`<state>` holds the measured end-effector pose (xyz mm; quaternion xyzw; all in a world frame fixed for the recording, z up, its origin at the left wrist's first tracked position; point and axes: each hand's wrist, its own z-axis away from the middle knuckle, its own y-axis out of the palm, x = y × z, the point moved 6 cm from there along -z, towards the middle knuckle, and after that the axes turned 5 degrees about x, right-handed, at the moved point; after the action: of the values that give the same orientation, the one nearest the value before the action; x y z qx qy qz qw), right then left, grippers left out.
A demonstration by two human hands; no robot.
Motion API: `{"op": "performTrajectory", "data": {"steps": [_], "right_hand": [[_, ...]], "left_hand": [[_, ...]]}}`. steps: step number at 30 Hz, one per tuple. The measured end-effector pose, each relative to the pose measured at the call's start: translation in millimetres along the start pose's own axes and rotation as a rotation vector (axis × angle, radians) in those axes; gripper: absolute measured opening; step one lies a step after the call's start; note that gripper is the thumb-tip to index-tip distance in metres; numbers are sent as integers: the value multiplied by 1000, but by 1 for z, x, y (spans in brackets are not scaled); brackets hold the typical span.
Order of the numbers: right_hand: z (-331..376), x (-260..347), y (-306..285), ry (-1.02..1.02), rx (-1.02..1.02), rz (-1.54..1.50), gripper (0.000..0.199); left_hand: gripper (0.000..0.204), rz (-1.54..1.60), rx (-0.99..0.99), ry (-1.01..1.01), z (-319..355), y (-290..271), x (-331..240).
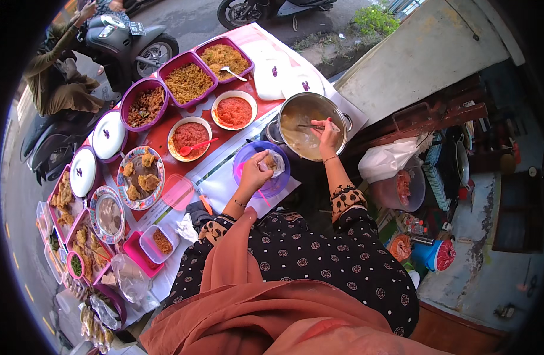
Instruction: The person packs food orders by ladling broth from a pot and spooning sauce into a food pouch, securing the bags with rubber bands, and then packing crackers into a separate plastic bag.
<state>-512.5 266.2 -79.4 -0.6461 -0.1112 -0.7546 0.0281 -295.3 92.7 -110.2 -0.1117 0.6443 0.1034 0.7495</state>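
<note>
My right hand (pixel 327 139) is closed around the thin handle of a ladle or spoon (pixel 308 125), whose far end dips into a large metal pot (pixel 345 118) of pale, cloudy broth (pixel 297 137). Just left of the pot, my left hand (pixel 254 173) pinches a small clear plastic bag (pixel 277 164) with something brownish in it. The bag is over a purple basin (pixel 239 158). Inside that basin lie pink utensils, partly hidden by my hand. Two bowls of red sambal, a nearer one (pixel 189 135) and a farther one (pixel 233 112), stand beyond the basin.
Purple tubs of noodles (pixel 189 81), white lids (pixel 273 80), and plates of fried food (pixel 147 182) crowd the table's far and left sides. A parked motorbike (pixel 115 47) stands beyond. To my right are a plastic-covered bucket (pixel 396 189) and a wall (pixel 491 236).
</note>
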Motion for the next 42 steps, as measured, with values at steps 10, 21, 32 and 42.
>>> {"op": "performTrajectory", "data": {"steps": [10,21,32,42], "right_hand": [[23,6,-8,62,1,-250,40],[58,55,12,-284,332,291,41],[45,48,-27,-70,44,-94,36],[33,21,7,-181,-55,256,39]], "left_hand": [[62,47,16,-5,-1,0,-4],[62,0,9,27,-2,-1,4],[61,-20,44,24,0,0,-2],[61,-90,20,85,0,3,-5]]}}
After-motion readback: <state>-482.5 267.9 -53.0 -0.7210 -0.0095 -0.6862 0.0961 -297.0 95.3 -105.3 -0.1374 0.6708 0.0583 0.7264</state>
